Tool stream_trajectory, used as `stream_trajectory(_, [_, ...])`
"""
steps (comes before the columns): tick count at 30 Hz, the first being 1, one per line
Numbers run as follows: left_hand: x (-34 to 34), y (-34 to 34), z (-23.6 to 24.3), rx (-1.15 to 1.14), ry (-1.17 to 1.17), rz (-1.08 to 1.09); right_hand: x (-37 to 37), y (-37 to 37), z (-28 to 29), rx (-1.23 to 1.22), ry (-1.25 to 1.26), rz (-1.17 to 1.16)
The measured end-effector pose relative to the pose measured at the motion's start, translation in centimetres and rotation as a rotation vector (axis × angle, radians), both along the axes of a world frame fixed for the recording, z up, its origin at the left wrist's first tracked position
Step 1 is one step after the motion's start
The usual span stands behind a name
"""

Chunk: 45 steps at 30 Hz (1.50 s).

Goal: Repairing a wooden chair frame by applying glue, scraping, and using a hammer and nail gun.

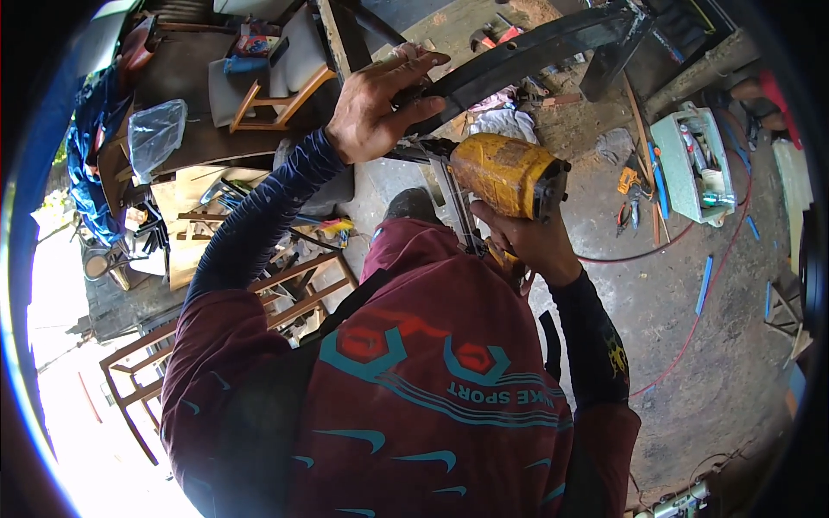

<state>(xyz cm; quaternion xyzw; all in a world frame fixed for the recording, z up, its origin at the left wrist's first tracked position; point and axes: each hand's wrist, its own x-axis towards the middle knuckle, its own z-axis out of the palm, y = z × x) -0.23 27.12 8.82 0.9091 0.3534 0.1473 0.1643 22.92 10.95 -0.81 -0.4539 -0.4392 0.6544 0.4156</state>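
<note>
My right hand [527,242] is wrapped round the handle of a nail gun with a scuffed yellow body [501,175], held close in front of my chest. Its nose points left, towards a dark frame [527,60] of long bars that reaches away to the far right. At the near left end of that frame, my left hand [376,104] grips a bar, thumb on one side and fingers on the other. The left fingertips partly cover the joint. Where the gun's nose meets the frame is hard to make out.
A pale green toolbox [678,168] with tools stands at right, beside pliers [635,216] and blue strips on the floor. A red hose [682,350] curves across the floor. Grey cushioned seats [298,56] lie at far left, near a clear plastic bag [157,138] and wooden frames [298,281].
</note>
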Motion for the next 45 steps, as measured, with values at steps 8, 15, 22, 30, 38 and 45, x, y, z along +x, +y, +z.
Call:
stream_trajectory(8, [0.1,0.1,-0.3,0.008,-0.031,-0.014,-0.5,0.6,-0.7,-0.117,0.057,-0.003])
stream_trajectory(15, [0.0,-0.1,-0.3,-0.047,-0.016,0.027,-2.3,0.3,-2.7,0.313,-0.118,-0.144])
stream_trajectory(22, [0.1,-0.1,-0.2,-0.032,-0.048,0.007,-0.6,0.1,-3.9,0.167,-0.003,-0.105])
stream_trajectory(30, [-0.3,-0.5,-1.2,-0.082,-0.078,0.104,2.2,3.0,-10.4,-0.509,0.868,0.305])
stream_trajectory(38, [0.0,-0.1,-1.0,-0.162,-0.097,0.105,1.5,5.7,-13.8,-0.356,1.067,0.425])
stream_trajectory(45, [-1.9,-0.6,-1.3,-0.094,-0.067,0.094,0.9,8.9,-14.6,-0.411,1.076,0.509])
